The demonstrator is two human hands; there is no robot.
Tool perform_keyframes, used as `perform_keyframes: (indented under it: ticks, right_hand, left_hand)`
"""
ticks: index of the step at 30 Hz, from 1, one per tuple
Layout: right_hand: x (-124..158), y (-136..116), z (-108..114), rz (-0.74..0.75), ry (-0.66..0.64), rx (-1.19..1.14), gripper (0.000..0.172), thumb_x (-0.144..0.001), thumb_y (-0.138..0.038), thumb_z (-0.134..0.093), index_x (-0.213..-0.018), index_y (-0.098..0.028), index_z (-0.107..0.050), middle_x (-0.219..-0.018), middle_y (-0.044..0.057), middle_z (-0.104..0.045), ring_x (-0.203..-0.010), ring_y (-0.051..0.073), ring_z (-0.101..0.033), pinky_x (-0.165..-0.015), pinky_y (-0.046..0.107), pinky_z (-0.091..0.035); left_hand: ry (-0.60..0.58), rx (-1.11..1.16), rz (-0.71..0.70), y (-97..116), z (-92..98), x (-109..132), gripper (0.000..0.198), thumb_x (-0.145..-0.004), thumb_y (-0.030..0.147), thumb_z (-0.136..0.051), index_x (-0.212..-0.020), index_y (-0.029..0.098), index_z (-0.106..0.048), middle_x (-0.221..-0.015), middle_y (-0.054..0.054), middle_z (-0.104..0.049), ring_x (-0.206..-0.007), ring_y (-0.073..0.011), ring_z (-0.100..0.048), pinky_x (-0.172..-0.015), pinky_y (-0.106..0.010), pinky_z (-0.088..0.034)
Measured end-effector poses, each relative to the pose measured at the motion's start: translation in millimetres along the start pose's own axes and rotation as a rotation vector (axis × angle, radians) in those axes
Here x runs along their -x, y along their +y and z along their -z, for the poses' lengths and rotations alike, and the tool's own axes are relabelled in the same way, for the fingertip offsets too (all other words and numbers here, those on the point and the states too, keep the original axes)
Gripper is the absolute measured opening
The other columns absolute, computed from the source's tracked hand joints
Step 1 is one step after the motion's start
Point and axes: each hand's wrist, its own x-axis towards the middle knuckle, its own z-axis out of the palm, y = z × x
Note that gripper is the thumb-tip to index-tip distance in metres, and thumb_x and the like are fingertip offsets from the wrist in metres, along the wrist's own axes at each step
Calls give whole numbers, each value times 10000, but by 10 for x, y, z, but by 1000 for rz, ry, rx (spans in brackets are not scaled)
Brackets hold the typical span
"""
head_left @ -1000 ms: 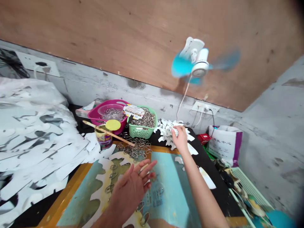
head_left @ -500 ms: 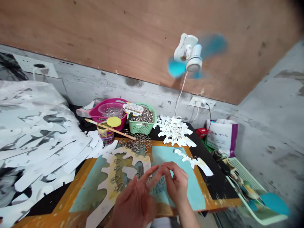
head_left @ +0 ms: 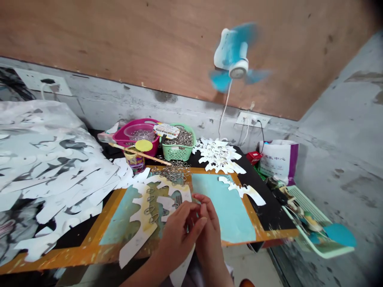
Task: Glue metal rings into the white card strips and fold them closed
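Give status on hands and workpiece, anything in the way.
Left hand and right hand together over orange-framed board, fingertips pinched on something small, hidden. White paper cut-out with metal rings beside left hand. Loose ring pile beyond, not blocking.

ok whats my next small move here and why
Probably lay whatever your left hand and right hand are pinching onto the white scalloped paper strip, beside the row of oval metal rings: that row sits close to your fingers, though they hide the held piece.
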Motion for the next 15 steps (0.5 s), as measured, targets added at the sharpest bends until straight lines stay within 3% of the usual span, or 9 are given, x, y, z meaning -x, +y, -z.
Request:
perform_keyframes:
  ticks: [4, 8, 11, 15]
  right_hand:
    - [130, 39, 63, 19, -39, 73, 304, -928, -476, -573, -1133, -253, -604, -1112, 49, -613, -1039, 209, -581, -916, 330, -480]
    - [257, 99, 107, -37, -111, 49, 256, -938, -448, -575, -1110, -265, -621, -1128, 43, -605, -1062, 205, -572, -948, 330, -464]
    - [330, 151, 115, -54, -153, -52, 305, -939, -506, -539, -1088, -260, -640, -1123, 64, -605, -1088, 226, -566, -915, 349, -488]
    - [370, 134, 152, -32, -173, -97, 416, -925, -594, -492, -1066, -237, -653, -1151, 102, -598, -1004, 247, -597, -827, 381, -521]
  left_hand:
    - [-143, -95, -96, -49, 113, 2, 241, -953, 252, -491, -720, 206, -532, -622, 7, -527, -560, -139, -469, -574, -257, -333]
    - [-226, -198, -231, -158, 225, 85, 280, -930, 223, -507, -650, 210, -503, -565, 6, -504, -534, -144, -457, -555, -264, -304]
    - [-83, -226, -258, -228, 252, 191, 240, -907, 213, -523, -668, 214, -533, -570, 5, -530, -524, -144, -479, -547, -262, -321]
    - [198, -280, -195, -287, 265, 258, 345, -895, 227, -535, -567, 195, -430, -480, 45, -385, -436, -105, -376, -493, -245, -278]
